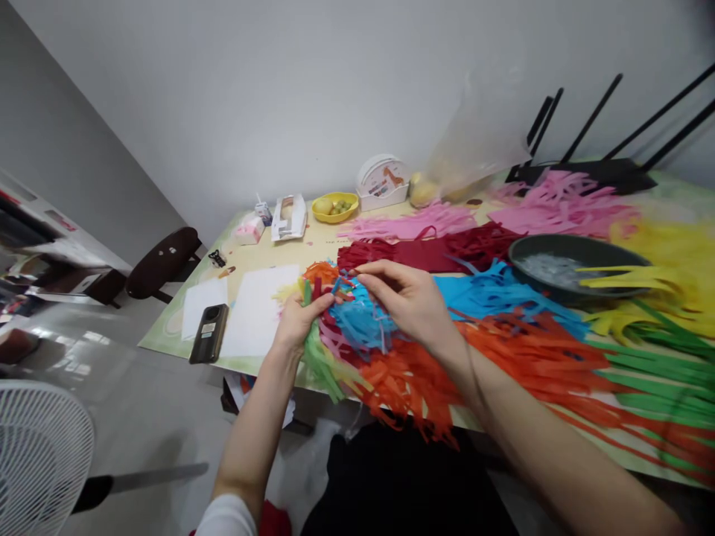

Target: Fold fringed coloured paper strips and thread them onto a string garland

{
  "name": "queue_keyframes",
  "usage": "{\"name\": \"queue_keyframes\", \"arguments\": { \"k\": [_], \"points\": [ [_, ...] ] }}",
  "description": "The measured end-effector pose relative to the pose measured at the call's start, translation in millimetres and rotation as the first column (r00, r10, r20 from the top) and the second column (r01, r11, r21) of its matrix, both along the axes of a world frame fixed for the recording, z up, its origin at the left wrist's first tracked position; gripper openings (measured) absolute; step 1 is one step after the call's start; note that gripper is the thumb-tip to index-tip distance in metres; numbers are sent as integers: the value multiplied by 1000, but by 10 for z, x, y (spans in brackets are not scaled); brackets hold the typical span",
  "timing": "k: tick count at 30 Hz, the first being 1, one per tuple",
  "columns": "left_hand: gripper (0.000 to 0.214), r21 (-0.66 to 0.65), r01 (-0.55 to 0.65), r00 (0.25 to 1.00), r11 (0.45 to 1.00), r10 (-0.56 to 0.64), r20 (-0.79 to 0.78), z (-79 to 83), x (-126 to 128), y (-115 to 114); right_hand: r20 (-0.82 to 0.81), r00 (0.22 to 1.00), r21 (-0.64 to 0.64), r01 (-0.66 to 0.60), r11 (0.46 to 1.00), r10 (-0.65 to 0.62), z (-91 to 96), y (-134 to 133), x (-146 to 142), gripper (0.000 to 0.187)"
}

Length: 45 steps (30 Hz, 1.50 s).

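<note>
My left hand (302, 320) is closed round a bundle of coloured paper strips at the table's front edge. Green, yellow, pink, blue and orange fringes hang from this fringed paper bundle (357, 324). My right hand (410, 298) is just to the right, thumb and forefinger pinched together above the blue strips. What lies in that pinch is too small to make out. Blue fringed paper (497, 290) and orange fringed paper (525, 350) lie beside and under my right forearm. Dark red fringed paper (424, 253) is spread behind my hands.
A dark bowl (581, 260) holds clear material on the right, among yellow (681, 275), green (659, 372) and pink fringed paper (564, 205). White paper (251, 313) and a phone (208, 333) lie left. A yellow fruit dish (335, 217) and black router (603, 175) stand behind.
</note>
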<state>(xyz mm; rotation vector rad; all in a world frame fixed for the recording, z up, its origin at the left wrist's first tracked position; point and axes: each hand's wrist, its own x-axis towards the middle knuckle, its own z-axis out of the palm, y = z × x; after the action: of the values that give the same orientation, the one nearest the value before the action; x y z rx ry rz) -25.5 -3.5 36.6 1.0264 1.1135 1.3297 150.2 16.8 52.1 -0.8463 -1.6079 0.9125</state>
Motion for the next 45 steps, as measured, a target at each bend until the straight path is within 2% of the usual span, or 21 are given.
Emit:
{"name": "queue_keyframes", "arguments": {
  "k": [2,5,16,24,28,30,33,35,37,39,41,43,45],
  "points": [
    [34,22,-122,992,992,122,-10,4,-4,-15,110,988,85,96,992,-105,-34,-103,18,21],
    [38,55,-193,980,980,195,-34,21,28,-61,232,967,163,69,984,-106,-76,-230,-10,20],
    [33,155,-203,971,967,219,-94,15,86,-127,236,959,212,108,971,-158,-98,-283,-52,19],
    [31,171,-215,961,962,239,-138,3,69,-121,249,955,189,114,975,-160,-59,-287,-45,18],
    [29,222,-185,943,957,237,-233,21,59,-131,255,956,166,102,981,-142,-56,-265,-45,17],
    [23,298,-169,892,939,275,-359,34,49,-138,272,955,134,84,987,-119,-61,-240,-42,17],
    [14,460,-110,730,881,386,-564,39,29,-143,293,955,52,38,998,-51,-73,-197,-36,15],
    [10,534,-23,610,845,435,-662,33,19,-143,289,957,-18,4,1000,1,-86,-176,-37,15],
    [8,556,81,530,827,437,-727,28,15,-142,242,969,-100,-28,995,51,-103,-157,-44,14],
    [8,547,154,492,823,416,-765,29,15,-142,117,989,-196,-69,978,93,-128,-127,-54,14],
    [8,527,189,481,829,389,-785,38,15,-143,-75,985,-310,-174,935,158,-157,-72,-55,32],
    [5,500,216,482,839,354,-802,49,14,-143,-230,939,-417,-332,846,255,-185,8,-39,40],
    [3,480,240,489,844,322,-811,53,17,-140,-286,896,-493,-441,750,339,-201,92,-11,35]
  ]
}}
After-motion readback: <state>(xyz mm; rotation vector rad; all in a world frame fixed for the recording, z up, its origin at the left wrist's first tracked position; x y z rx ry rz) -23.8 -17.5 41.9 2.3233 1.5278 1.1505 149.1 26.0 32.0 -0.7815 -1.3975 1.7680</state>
